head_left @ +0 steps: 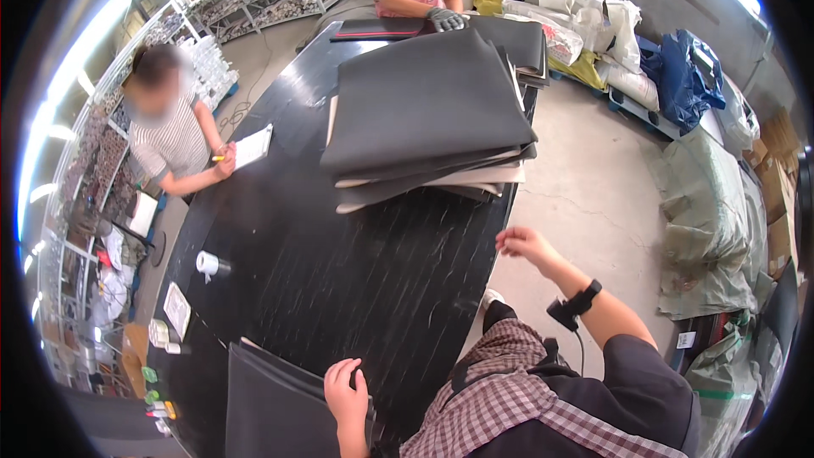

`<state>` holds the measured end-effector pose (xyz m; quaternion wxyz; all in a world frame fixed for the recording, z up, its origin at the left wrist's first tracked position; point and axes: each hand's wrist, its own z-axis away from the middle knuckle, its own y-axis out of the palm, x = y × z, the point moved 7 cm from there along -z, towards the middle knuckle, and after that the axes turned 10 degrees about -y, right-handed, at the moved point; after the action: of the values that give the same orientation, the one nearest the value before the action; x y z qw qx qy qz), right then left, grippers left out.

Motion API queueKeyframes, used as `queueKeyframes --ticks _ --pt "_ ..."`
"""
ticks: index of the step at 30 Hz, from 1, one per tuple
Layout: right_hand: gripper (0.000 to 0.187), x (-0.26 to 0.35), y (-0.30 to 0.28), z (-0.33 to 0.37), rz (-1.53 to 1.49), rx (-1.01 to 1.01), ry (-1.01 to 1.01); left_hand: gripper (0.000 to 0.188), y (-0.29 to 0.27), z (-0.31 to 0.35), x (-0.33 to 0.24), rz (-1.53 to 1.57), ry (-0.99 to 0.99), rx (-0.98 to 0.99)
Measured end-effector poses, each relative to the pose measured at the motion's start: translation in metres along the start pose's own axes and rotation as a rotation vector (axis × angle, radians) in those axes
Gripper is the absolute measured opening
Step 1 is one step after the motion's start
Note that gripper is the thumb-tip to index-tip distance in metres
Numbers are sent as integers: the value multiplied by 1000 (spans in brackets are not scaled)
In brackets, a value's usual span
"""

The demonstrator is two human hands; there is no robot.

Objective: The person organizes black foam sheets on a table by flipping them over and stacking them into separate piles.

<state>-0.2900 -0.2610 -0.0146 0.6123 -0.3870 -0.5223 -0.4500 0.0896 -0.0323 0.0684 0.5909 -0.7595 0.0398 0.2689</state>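
My left hand (346, 390) is by the right side of a stack of dark grey sheets (271, 407) at the table's near end. Its fingers are bent and apart from the thumb, with nothing seen in them; whether it touches the sheets I cannot tell. My right hand (524, 244) hovers at the table's right edge, fingers loosely curved and nothing visible in them. Beyond it lies a tall, uneven pile of large black sheets (424, 102), with pale layers showing along its edges. Both hands are apart from that pile.
A person on the left writes on a white pad (253, 146). Across the table another person rests a grey-gloved hand (446, 19) beside the pile. A white roll (207, 263) stands on the black table (339, 280). Sacks (585, 17) and covered stacks (712, 220) line the right.
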Motion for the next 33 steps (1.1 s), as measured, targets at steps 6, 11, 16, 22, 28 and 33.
queueKeyframes --ticks 6,11,16,22,28,33 --pt "23 69 -48 -61 -127 63 -86 21 28 -111 -151 150 280 -48" --pt "28 99 -69 -73 -173 268 -99 59 90 -222 -288 -175 605 -107" --pt "26 135 -96 -78 -172 390 -148 36 122 -322 -300 15 382 163" --pt "29 147 -141 -92 -323 286 -136 41 33 -389 -269 364 134 -253" --pt "49 125 -130 -142 -647 91 -36 30 89 -310 -305 137 502 49" --pt "58 143 -125 -163 -616 161 40 45 135 -269 -279 -107 548 91"
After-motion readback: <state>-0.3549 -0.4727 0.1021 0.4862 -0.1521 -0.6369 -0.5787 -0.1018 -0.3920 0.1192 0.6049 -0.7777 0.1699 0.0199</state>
